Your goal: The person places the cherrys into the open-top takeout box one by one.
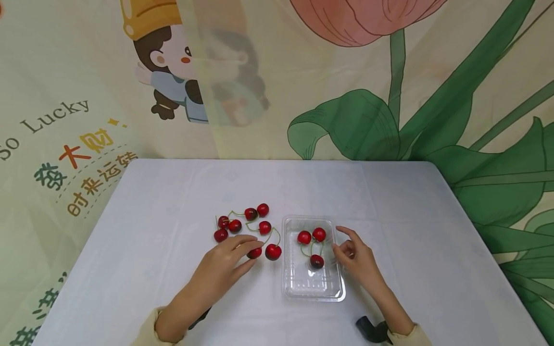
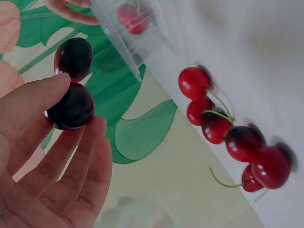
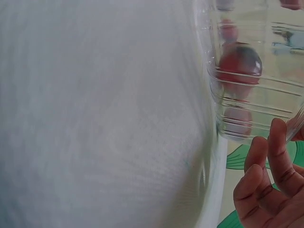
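My left hand (image 1: 222,266) pinches a dark red cherry (image 2: 71,106) between thumb and fingers, over the table left of a clear plastic tray. A second cherry (image 1: 273,252) sits close beside the held one, under a curved green stem. The tray (image 1: 313,288) lies on the table with three cherries inside, two at the back and a darker cherry (image 1: 317,261) nearer its middle. At the tray's right side is my right hand (image 1: 357,259), its thumb and index fingertip right at the rim. Its fingers (image 3: 280,152) are loosely bent and spread along the tray's wall.
Several loose cherries (image 1: 235,226) with green stems lie in a cluster behind my left hand. A white cloth covers the table (image 1: 402,211), whose far edge meets a printed curtain (image 1: 268,139). A black strap piece (image 1: 368,329) shows by the right wrist.
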A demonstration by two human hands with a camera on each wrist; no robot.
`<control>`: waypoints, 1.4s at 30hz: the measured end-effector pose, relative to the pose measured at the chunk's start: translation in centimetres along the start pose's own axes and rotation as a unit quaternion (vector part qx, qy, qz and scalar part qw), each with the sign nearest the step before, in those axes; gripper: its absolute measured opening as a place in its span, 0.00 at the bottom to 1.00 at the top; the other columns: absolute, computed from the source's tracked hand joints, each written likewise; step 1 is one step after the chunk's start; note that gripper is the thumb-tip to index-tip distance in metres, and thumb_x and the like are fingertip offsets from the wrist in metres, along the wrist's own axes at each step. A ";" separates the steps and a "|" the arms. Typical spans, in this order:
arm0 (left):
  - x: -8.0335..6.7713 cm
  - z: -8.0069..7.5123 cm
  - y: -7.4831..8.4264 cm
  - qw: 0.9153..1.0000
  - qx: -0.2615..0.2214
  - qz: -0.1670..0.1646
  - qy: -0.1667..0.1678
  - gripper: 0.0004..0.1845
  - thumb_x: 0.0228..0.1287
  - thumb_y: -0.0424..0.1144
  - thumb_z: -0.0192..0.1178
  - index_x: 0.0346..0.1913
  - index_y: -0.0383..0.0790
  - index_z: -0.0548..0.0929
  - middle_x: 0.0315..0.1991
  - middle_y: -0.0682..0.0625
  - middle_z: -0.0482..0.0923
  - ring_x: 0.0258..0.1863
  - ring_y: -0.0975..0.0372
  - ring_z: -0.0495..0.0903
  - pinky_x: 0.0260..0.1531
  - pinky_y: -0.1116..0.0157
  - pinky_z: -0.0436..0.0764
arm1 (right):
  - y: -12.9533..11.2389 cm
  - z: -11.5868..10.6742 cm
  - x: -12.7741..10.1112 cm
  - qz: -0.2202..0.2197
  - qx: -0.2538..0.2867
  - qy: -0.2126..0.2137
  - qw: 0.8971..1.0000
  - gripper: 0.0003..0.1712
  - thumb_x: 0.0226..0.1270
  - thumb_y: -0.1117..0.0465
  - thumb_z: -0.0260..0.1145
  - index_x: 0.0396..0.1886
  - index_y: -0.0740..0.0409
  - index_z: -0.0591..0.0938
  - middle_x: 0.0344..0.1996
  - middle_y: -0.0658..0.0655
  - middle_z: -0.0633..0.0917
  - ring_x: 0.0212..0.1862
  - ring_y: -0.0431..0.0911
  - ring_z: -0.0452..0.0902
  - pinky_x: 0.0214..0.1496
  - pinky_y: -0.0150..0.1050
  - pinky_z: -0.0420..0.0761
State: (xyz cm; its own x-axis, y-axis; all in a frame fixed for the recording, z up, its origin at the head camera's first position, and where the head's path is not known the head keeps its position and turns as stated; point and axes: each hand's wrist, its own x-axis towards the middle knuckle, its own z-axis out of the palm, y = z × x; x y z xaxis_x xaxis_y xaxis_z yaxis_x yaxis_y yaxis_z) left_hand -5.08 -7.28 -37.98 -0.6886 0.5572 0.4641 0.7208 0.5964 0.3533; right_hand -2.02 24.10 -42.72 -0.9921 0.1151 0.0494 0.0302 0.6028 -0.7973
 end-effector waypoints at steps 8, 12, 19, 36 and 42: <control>1.8 1.2 1.2 0.999 -0.012 0.042 -0.023 0.21 0.46 0.34 0.77 0.46 0.43 0.86 0.45 0.50 0.84 0.44 0.59 0.83 0.41 0.65 0.84 | 0.0 -0.1 0.0 0.008 0.004 -0.003 1.000 0.28 0.63 0.69 0.67 0.62 0.64 0.72 0.20 0.51 0.80 0.25 0.39 0.72 0.29 0.29 0.76; 2.7 1.8 1.7 0.997 -0.008 0.055 -0.050 0.20 0.49 0.36 0.76 0.48 0.44 0.86 0.45 0.50 0.84 0.45 0.58 0.83 0.45 0.63 0.83 | 0.0 -0.1 0.0 0.006 0.006 -0.003 1.000 0.28 0.62 0.70 0.67 0.62 0.64 0.72 0.20 0.51 0.80 0.25 0.39 0.72 0.29 0.29 0.76; 3.4 2.8 2.2 0.994 -0.006 0.065 -0.082 0.19 0.51 0.37 0.75 0.48 0.45 0.86 0.46 0.50 0.83 0.44 0.58 0.83 0.46 0.63 0.82 | 0.0 -0.1 0.0 0.009 0.002 -0.008 1.000 0.28 0.63 0.69 0.68 0.62 0.63 0.72 0.21 0.50 0.80 0.25 0.39 0.71 0.29 0.29 0.76; 5.3 5.7 3.1 0.984 0.013 0.090 -0.151 0.18 0.52 0.40 0.75 0.46 0.41 0.87 0.42 0.49 0.86 0.40 0.59 0.85 0.37 0.65 0.82 | -0.1 0.0 0.1 0.017 0.013 -0.011 1.000 0.28 0.62 0.69 0.68 0.63 0.62 0.72 0.21 0.51 0.81 0.25 0.40 0.72 0.30 0.29 0.77; 5.8 6.7 3.0 0.979 0.050 0.083 -0.177 0.18 0.53 0.43 0.74 0.48 0.43 0.86 0.42 0.49 0.86 0.40 0.59 0.86 0.37 0.65 0.78 | -0.1 -0.1 0.2 0.021 0.004 -0.004 1.000 0.29 0.61 0.69 0.69 0.62 0.62 0.73 0.20 0.51 0.80 0.25 0.40 0.72 0.30 0.28 0.78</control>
State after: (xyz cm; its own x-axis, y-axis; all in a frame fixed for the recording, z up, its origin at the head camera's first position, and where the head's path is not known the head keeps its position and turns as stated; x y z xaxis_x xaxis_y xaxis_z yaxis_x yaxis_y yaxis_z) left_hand -7.40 1.65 -39.71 -0.5595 0.8062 0.1922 0.8262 0.5241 0.2066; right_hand -2.18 24.11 -42.62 -0.9909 0.1338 0.0117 0.0703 0.5911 -0.8035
